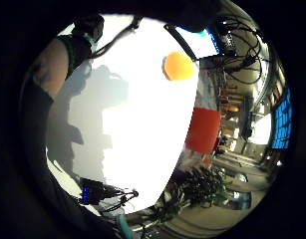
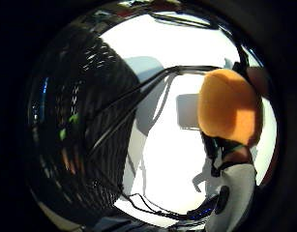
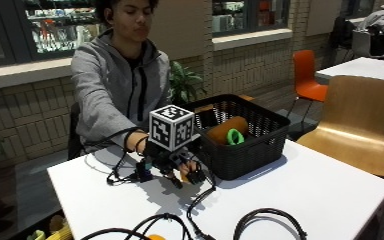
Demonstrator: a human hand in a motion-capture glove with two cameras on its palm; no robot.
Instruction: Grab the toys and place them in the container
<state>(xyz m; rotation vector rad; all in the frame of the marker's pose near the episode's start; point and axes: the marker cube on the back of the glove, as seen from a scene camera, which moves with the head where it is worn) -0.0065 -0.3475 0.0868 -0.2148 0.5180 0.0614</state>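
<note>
The gloved right hand (image 3: 172,167) hovers beside the basket (image 3: 245,150), fingers hanging slack, holding nothing. I'd guess it next reaches for the orange toy (image 1: 179,65).

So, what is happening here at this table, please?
A person sits at a white table and clears toys into a black basket. The basket already holds a tan toy and a green ring. The gloved right hand is low over the table beside the basket. An orange toy is close to its palm.
</note>
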